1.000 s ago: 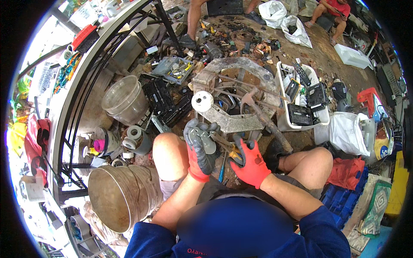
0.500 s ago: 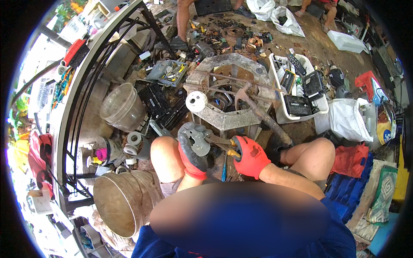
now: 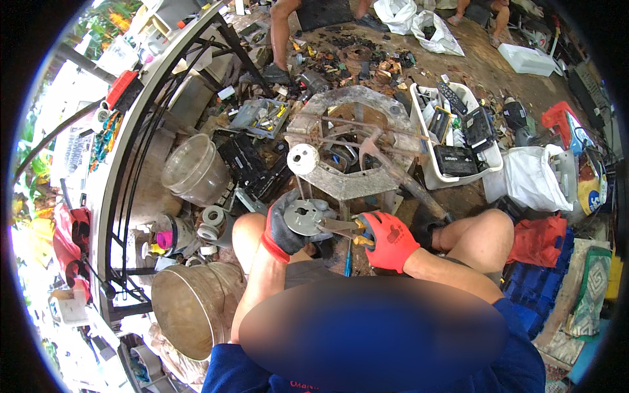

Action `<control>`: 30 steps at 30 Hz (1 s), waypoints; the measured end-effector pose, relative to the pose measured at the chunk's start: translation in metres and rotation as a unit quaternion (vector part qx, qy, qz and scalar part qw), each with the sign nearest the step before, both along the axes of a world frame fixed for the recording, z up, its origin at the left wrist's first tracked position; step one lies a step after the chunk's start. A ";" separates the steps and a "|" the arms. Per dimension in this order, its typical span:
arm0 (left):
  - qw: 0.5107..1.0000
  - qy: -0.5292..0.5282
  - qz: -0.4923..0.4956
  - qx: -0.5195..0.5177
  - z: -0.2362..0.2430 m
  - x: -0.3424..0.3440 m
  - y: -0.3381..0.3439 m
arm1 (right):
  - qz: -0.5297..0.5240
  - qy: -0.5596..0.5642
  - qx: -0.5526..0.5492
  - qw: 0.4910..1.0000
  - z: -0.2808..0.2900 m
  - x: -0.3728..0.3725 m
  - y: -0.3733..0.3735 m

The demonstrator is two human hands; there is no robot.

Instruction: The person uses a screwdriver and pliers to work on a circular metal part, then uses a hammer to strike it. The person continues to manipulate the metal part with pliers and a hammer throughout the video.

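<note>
My left hand [image 3: 278,229], in a grey-palmed glove with a red cuff, is closed around a round grey metal part [image 3: 303,221] with a hole in its middle. The disc's flat face is turned up. My right hand [image 3: 393,241], in a red glove, grips yellow-handled pliers [image 3: 339,226]. Their jaws reach the right edge of the disc; whether they bite on it cannot be made out. Both hands are above my lap, just in front of an octagonal metal stand [image 3: 354,187]. A white round piece [image 3: 303,158] rests on the stand's near left corner.
A wooden-handled hammer-like tool [image 3: 409,183] lies across the stand. To its right is a white bin [image 3: 429,164] of electronics. A clear bucket [image 3: 196,173] and a large dirty bucket [image 3: 196,308] stand left, beside a table frame [image 3: 124,164]. Another person's leg [image 3: 280,39] is at the back.
My left hand has raised and turned the metal part, so its flat round face now shows. The pliers and my right hand have shifted slightly right and down.
</note>
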State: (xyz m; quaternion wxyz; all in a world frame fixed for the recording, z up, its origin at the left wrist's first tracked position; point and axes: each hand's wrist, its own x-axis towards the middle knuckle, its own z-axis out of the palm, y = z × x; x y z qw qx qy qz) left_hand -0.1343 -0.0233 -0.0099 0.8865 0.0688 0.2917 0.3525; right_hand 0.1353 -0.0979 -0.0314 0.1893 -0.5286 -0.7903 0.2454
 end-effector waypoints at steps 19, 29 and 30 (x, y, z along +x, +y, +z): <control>0.574 0.499 -0.088 0.643 0.007 0.015 0.017 | -0.022 0.170 -0.102 0.980 0.024 -0.009 0.002; 0.693 0.469 0.168 0.521 0.004 0.043 -0.032 | -0.029 0.249 -0.116 0.961 0.023 -0.005 0.009; 0.609 0.538 0.128 0.568 0.008 0.042 -0.035 | -0.030 0.236 -0.103 0.966 0.015 -0.004 0.008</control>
